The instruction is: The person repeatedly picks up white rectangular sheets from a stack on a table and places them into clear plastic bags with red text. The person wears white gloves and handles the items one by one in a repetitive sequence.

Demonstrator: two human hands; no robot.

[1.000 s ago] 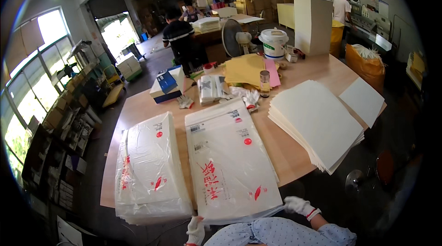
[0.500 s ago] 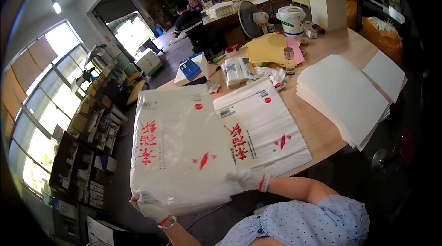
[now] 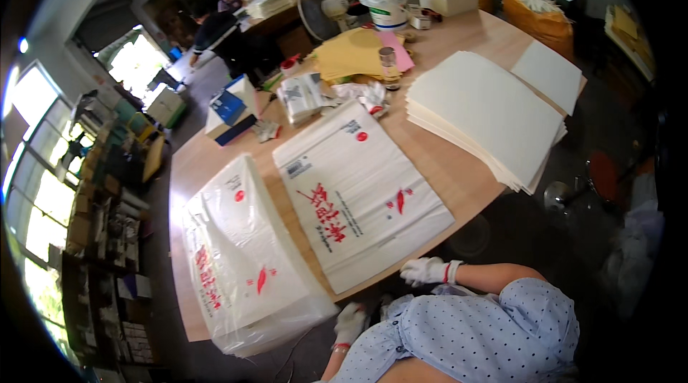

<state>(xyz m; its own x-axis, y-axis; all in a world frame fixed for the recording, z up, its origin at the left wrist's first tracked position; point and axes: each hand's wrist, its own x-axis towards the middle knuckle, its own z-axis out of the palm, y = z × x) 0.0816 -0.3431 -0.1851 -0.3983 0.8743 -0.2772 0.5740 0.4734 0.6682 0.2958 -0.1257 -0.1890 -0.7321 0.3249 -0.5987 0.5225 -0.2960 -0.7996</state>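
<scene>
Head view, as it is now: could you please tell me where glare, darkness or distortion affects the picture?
In the head view, the windows at left are overexposed; in the head view, glare whitens the left edge of the table; in the head view, the fisheye's surround is black.

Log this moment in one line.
left hand: gloved, near corner of left plastic bag stack; right hand: gloved, near table edge; right plastic bag stack: flat on table; white paper stack: right side
</scene>
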